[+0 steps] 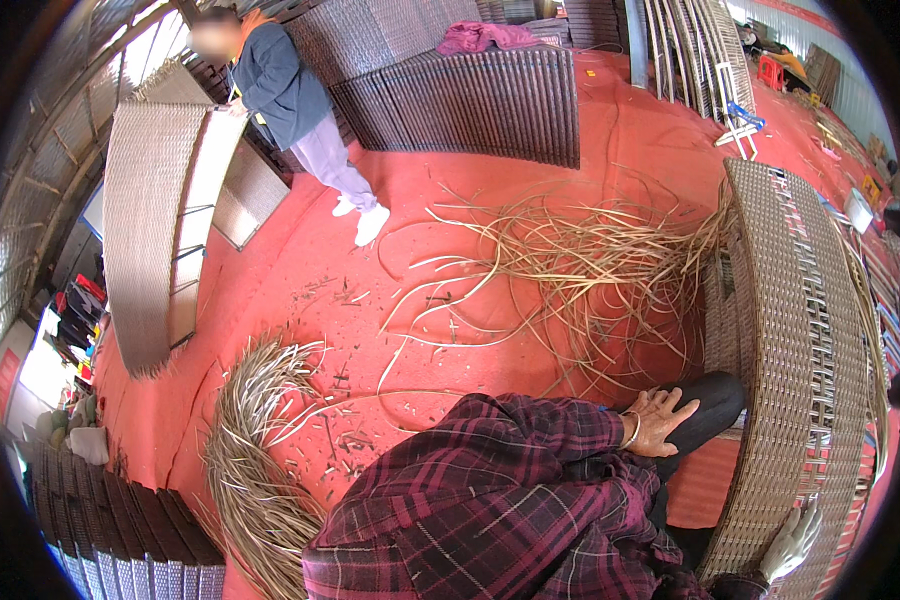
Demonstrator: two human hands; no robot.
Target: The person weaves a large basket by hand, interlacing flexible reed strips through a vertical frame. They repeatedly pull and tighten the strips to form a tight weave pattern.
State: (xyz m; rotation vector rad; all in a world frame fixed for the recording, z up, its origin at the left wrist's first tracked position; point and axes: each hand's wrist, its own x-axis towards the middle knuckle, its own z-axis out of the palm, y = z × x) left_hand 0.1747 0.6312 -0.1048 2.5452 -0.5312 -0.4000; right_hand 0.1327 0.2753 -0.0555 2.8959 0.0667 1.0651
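Note:
My left hand [656,420], bare and with a bracelet at the wrist, rests on my dark-trousered knee [712,403]. Its fingers lie spread and it holds nothing. On the lower part of a brown woven wicker panel [770,300], my right hand [794,538] wears a pale glove and lies with fingers stretched out. The panel stands on edge at the right, curved in view, with a strip of open, unwoven gaps [820,370] down its middle. Long loose wicker strands [590,250] trail from behind its left side over the floor.
A thick bundle of strands [250,460] lies left of me on the red floor [400,330], among scattered offcuts. Another person [295,100] stands at upper left, holding a tall woven panel [145,220]. Dark woven panels [460,105] stand behind; more are stacked [120,520] at lower left.

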